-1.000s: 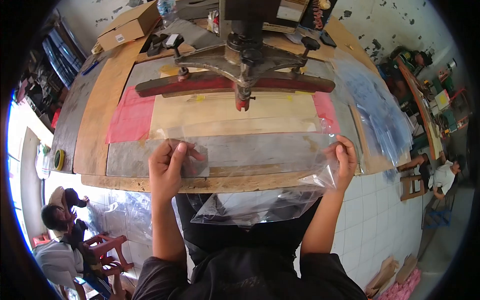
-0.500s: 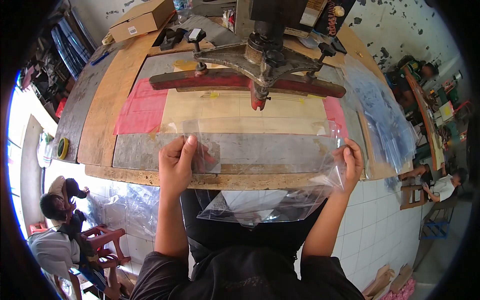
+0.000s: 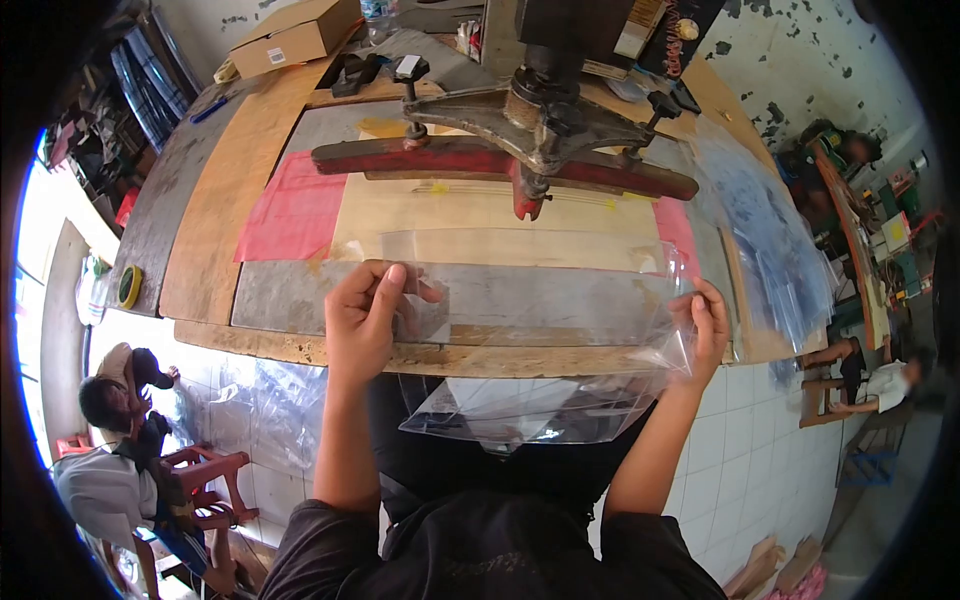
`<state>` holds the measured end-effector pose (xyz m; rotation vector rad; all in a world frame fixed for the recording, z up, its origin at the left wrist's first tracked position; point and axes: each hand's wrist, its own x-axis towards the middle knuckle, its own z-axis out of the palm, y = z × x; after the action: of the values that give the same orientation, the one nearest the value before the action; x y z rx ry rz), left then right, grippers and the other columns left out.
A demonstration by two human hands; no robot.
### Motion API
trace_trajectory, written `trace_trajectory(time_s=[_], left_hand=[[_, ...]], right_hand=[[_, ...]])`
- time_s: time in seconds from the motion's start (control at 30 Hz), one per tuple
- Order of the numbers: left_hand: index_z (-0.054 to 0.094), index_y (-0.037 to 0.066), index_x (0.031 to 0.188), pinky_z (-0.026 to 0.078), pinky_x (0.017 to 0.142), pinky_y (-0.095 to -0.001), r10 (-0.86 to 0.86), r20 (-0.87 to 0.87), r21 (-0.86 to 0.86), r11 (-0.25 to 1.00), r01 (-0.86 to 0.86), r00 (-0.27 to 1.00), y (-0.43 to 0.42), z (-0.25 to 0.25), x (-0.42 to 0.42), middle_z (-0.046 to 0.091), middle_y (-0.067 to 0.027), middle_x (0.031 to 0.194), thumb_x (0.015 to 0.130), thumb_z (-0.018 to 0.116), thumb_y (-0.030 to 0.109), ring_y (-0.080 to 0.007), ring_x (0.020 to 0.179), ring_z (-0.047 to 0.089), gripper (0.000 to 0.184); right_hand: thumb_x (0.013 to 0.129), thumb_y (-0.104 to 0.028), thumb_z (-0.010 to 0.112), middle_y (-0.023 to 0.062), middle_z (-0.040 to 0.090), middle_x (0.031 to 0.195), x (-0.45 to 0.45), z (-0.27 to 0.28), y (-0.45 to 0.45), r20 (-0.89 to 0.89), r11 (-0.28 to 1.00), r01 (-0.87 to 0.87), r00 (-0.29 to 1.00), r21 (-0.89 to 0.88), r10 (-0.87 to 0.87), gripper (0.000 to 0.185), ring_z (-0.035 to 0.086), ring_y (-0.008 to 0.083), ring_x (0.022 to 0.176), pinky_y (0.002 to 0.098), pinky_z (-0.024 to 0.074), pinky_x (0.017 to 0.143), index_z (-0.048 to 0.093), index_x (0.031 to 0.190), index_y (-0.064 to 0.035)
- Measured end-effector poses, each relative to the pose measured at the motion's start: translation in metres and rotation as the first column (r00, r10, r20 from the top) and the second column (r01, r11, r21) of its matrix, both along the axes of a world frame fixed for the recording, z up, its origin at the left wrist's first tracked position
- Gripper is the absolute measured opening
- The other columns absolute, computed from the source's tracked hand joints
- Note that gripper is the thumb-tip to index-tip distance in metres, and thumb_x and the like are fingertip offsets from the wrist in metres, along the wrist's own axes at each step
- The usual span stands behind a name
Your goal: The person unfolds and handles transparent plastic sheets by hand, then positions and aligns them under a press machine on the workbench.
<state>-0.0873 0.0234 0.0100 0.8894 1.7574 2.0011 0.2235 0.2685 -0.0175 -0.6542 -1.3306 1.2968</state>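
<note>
A clear plastic sheet [image 3: 540, 300] is stretched between my two hands over the front edge of the worktable, its lower part folding down above my lap. My left hand [image 3: 368, 310] pinches its left edge, thumb on top, with the other fingers partly seen through the plastic. At the right edge, my right hand [image 3: 706, 325] grips the sheet with curled fingers, and the plastic is creased there. Beyond the sheet, a press head with a red-and-black bar [image 3: 500, 165] stands over a cream-coloured mat [image 3: 490, 215] with pink patches at both ends.
A pile of clear plastic sheets [image 3: 765, 240] lies on the table's right side. At the back left stands a cardboard box [image 3: 295, 38]; a yellow tape roll [image 3: 130, 286] sits at the left edge. More plastic [image 3: 265, 405] lies on the floor. People sit at left and right.
The view has shifted slightly, so the table and press appear a little to the right. Both hands keep their hold on the sheet, with hardly any other movement.
</note>
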Motion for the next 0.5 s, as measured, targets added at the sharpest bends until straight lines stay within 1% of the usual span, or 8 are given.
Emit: trace_trajectory(time_s=[0.07, 0.2, 0.27, 0.3, 0.37, 0.5], left_hand=[[0.069, 0.0, 0.095, 0.04, 0.048, -0.022, -0.048, -0.029, -0.002, 0.999, 0.048, 0.998, -0.003, -0.0062, -0.0046, 0.078, -0.0121, 0.08, 0.115, 0.059, 0.027, -0.0054, 0.052, 0.056, 0.034], [0.069, 0.0, 0.093, 0.04, 0.047, -0.0227, -0.034, -0.013, 0.004, 0.999, 0.035, 0.999, -0.0024, -0.0056, -0.0034, 0.077, -0.0128, 0.078, 0.114, 0.059, 0.027, -0.0058, 0.052, 0.057, 0.036], [0.068, 0.0, 0.086, 0.041, 0.047, -0.0237, -0.013, -0.023, -0.02, 1.0, 0.013, 1.0, -0.002, -0.0022, -0.0028, 0.076, -0.0117, 0.074, 0.114, 0.059, 0.026, -0.0064, 0.051, 0.058, 0.04], [0.068, 0.0, 0.086, 0.041, 0.047, -0.0237, -0.01, -0.023, -0.02, 1.0, 0.01, 1.0, -0.0033, -0.0027, -0.0042, 0.076, -0.0117, 0.074, 0.114, 0.059, 0.026, -0.0064, 0.051, 0.058, 0.04], [0.074, -0.004, 0.089, 0.044, 0.051, -0.0236, -0.052, 0.03, -0.038, 0.998, 0.053, 0.998, -0.0074, -0.0055, -0.0075, 0.075, -0.0089, 0.073, 0.112, 0.064, 0.024, -0.0067, 0.06, 0.064, 0.037], [0.076, -0.004, 0.091, 0.043, 0.05, -0.0233, -0.048, 0.022, -0.044, 0.998, 0.049, 0.999, -0.0074, -0.0082, -0.0087, 0.076, -0.0094, 0.073, 0.112, 0.064, 0.025, -0.005, 0.057, 0.061, 0.038]], right_hand=[[0.104, -0.009, 0.063, 0.0094, 0.072, 0.091, -0.0008, -0.0006, 0.0003, -0.013, 1.0, -0.009, 1.0, -0.001, 0.009, 0.028, 0.066, 0.0144, 0.089, 0.0272, 0.0483, 0.082, 0.069, 0.129, 0.0027], [0.103, -0.009, 0.064, 0.0092, 0.072, 0.091, -0.0006, 0.0001, 0.0004, -0.022, 1.0, -0.016, 1.0, -0.01, 0.016, 0.028, 0.066, 0.0145, 0.089, 0.0276, 0.0488, 0.083, 0.07, 0.128, 0.0025], [0.103, -0.009, 0.064, 0.0092, 0.072, 0.091, -0.0001, -0.0005, 0.001, -0.022, 1.0, -0.016, 1.0, -0.01, 0.016, 0.028, 0.066, 0.0146, 0.089, 0.0277, 0.0488, 0.083, 0.07, 0.128, 0.0023], [0.103, -0.009, 0.064, 0.0092, 0.072, 0.091, -0.0004, -0.0006, 0.001, -0.022, 1.0, -0.015, 1.0, -0.01, 0.015, 0.028, 0.066, 0.0147, 0.089, 0.0277, 0.0489, 0.083, 0.07, 0.128, 0.0022], [0.102, -0.009, 0.064, 0.0093, 0.072, 0.091, -0.0009, 0.0013, -0.0008, -0.01, 1.0, -0.005, 1.0, -0.014, 0.004, 0.028, 0.066, 0.0145, 0.089, 0.0275, 0.0489, 0.083, 0.07, 0.128, 0.002], [0.102, -0.01, 0.065, 0.0095, 0.073, 0.091, -0.0013, 0.0009, -0.0008, -0.001, 1.0, 0.015, 1.0, -0.018, -0.015, 0.028, 0.067, 0.0139, 0.088, 0.0264, 0.049, 0.082, 0.071, 0.127, 0.0014]])
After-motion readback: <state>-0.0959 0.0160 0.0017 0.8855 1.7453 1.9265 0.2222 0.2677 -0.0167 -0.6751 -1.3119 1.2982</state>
